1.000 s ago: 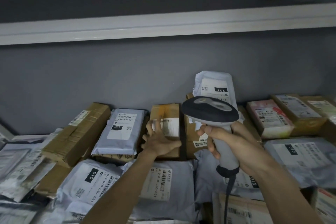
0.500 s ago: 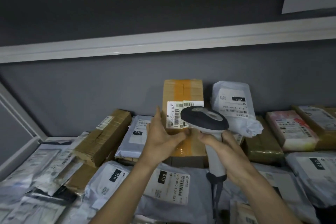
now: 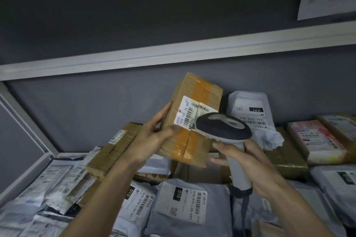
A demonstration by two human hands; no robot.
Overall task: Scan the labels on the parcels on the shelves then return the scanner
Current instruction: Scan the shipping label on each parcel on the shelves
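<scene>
Now left hand [image 3: 152, 138] grips cardboard box [image 3: 194, 119] lifted off the shelf pile; right hand [image 3: 248, 161] grips scanner [image 3: 223, 131], head right against its label [image 3: 192, 113]. Scanning step; next probably needs trigger pull, then another parcel.

Brown cardboard box [image 3: 192, 121] sealed with glossy orange tape, white paper label [image 3: 189, 114], smooth matt plastic scanner [image 3: 224, 131] with dark head and pale grey handle, crinkled grey-white plastic mailer bags [image 3: 185, 206], painted metal shelf rail [image 3: 173, 54]

Left hand [image 3: 154, 136] gripping, thumb forward; right hand [image 3: 242, 158] curled, gripping.
</scene>
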